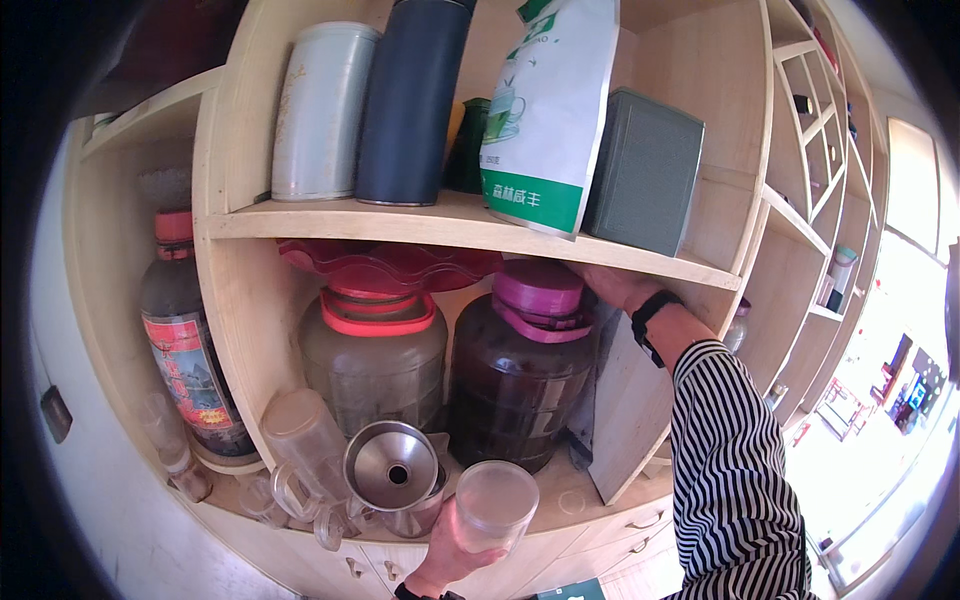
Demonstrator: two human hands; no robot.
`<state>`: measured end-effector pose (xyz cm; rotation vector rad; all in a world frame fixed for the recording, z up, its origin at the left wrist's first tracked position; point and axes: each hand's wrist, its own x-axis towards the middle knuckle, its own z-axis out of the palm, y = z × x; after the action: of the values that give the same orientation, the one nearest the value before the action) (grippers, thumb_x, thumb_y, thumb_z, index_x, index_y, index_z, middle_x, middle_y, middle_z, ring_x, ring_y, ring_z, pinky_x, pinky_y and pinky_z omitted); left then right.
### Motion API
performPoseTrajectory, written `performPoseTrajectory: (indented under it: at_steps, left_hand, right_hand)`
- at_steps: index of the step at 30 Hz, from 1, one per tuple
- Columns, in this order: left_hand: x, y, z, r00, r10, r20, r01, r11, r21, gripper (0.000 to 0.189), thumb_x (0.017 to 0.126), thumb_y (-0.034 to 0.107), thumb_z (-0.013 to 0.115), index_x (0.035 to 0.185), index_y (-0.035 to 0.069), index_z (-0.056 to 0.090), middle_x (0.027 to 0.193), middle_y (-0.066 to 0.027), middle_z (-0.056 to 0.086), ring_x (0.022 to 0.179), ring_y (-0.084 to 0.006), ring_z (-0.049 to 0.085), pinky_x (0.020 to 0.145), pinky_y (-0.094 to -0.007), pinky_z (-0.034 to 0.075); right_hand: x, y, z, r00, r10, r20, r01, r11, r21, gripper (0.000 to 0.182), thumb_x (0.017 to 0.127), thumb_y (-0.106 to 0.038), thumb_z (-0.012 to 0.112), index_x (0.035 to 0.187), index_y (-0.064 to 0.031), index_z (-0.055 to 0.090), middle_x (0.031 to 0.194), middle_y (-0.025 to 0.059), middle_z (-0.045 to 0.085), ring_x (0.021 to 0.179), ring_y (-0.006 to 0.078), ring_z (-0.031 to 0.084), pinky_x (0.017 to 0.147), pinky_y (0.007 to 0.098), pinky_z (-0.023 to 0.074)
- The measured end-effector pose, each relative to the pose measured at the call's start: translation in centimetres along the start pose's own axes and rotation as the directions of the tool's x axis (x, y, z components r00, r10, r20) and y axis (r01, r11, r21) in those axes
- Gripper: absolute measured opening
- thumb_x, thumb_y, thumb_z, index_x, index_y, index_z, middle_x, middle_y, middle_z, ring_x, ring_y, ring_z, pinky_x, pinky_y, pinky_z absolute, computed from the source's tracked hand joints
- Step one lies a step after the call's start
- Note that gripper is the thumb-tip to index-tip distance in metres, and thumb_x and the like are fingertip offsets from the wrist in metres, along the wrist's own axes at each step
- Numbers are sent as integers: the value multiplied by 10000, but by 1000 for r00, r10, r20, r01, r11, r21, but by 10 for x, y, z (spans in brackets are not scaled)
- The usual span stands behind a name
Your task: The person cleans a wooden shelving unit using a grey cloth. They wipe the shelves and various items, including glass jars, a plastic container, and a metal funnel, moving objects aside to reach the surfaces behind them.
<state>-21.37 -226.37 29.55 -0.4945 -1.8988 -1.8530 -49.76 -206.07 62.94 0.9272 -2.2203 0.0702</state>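
My left hand [448, 544] is wrapped around a clear cup [495, 502] in front of the cabinet shelf. Beside it, a stainless steel funnel [394, 461] rests on a vessel. My right hand [609, 285] reaches in under the upper shelf, next to the purple lid [538, 289] of a large jar of dark liquid [517, 382]. Its fingers are hidden, so whether they hold anything does not show. To the left of that jar stands another large jar [375, 367] with a red collar handle, a dark red wavy-edged dish [390, 262] above it.
Several clear pitchers and cups [304, 442] crowd the shelf's left front. A big labelled bottle [195, 345] occupies the left compartment. Overhead, the upper shelf [360, 225] holds canisters, a dark flask [412, 105] and a green-white pouch [551, 112] overhanging its edge.
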Motion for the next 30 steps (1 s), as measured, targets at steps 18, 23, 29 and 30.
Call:
performPoseTrajectory:
  at_steps: [18,23,29,30]
  left_hand:
    - [4,7,4,999,-22,24,22,999,28,945,574,297,864,1327,-7,381,1231,-164,530,1157,-282,523,992,-407,418]
    - [4,4,4,999,-35,36,33,998,60,957,578,300,859,1339,-8,367,1235,-158,525,1154,-274,523,1001,-396,418]
    - [4,-2,4,999,-21,46,22,1000,-14,964,582,294,857,1344,-16,355,1250,-166,516,1163,-275,519,1008,-395,418]
    - [4,-4,3,999,-18,45,18,1000,7,962,581,291,857,1342,-17,356,1252,-165,515,1164,-272,518,1009,-394,417]
  right_hand:
    - [8,10,13,956,282,79,-214,856,-470,361,902,-209,505,1213,-52,601,1282,194,570,1189,328,553,992,432,444]
    - [-14,10,4,905,220,365,81,752,-654,287,845,-150,528,1068,-78,693,1165,194,638,1126,354,584,966,437,464]
    - [-58,-10,7,879,180,441,116,818,-564,277,793,-141,525,981,-98,723,1099,162,670,1113,327,591,990,426,436]
    - [-61,-10,5,846,171,505,164,818,-551,293,798,-150,531,1018,-81,712,1146,159,649,1164,320,547,1010,443,405]
